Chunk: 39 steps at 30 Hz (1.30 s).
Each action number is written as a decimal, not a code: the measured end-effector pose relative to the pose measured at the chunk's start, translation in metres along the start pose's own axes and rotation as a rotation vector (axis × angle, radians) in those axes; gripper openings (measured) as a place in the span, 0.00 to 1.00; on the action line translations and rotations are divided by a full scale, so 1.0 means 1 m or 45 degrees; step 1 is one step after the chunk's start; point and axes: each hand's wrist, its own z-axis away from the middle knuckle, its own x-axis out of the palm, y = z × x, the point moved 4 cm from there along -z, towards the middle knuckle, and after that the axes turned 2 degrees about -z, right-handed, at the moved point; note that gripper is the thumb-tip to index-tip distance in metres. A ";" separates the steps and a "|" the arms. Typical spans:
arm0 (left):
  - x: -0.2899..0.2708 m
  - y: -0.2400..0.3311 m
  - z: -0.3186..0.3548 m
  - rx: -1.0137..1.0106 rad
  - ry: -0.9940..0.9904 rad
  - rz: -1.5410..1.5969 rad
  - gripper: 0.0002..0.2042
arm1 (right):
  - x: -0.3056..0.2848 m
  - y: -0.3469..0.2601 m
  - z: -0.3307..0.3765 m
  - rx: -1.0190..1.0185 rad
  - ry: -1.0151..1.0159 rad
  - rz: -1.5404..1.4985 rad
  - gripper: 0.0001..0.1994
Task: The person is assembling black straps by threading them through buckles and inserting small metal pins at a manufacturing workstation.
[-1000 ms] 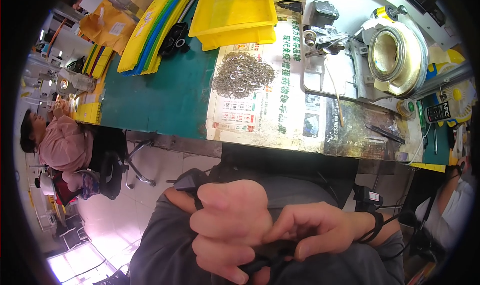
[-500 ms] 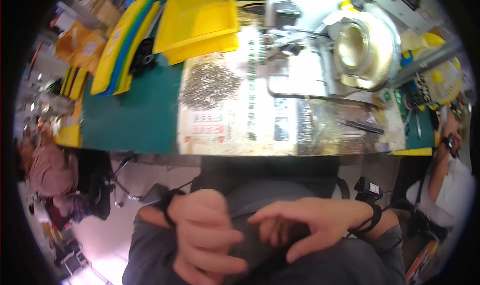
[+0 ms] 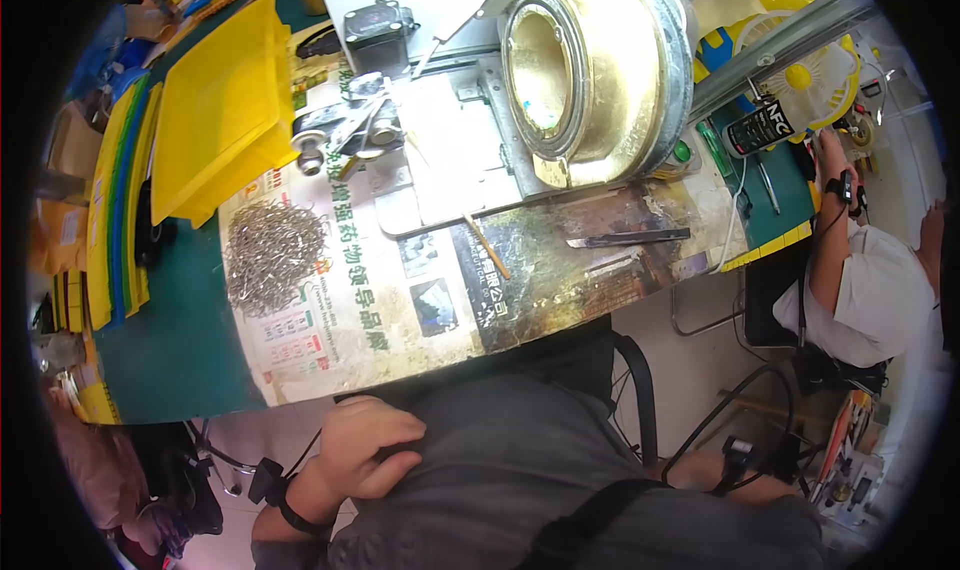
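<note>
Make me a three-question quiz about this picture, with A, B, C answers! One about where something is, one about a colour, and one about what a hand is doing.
1. Where is the pile of small metal pieces?
A. on the newspaper, below the tray
B. inside the brass ring
C. on the floor

2. What colour is the tray at the upper left?
A. red
B. yellow
C. white

3. What is the left hand doing?
A. gripping the tweezers
B. lifting the tray
C. resting on the grey garment, holding nothing that shows

Answers:
1 A, the pile lies on the newspaper covering the bench, just under the tray.
2 B, the tray is bright yellow.
3 C, the hand lies on the grey garment below the bench edge, fingers curled and apparently empty.
</note>
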 end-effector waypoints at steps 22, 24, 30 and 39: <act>0.003 -0.056 0.081 -1.046 -0.060 0.331 0.14 | 0.009 0.005 0.024 -0.326 0.174 0.211 0.22; 0.003 -0.057 0.081 -1.044 -0.039 0.356 0.14 | 0.003 0.000 0.029 -0.280 0.160 0.216 0.22; 0.001 -0.058 0.077 -1.029 -0.063 0.400 0.14 | -0.015 -0.016 0.043 -0.138 0.122 0.219 0.22; 0.002 -0.065 0.084 -1.044 -0.069 0.424 0.15 | -0.025 -0.046 0.057 0.045 0.063 0.156 0.22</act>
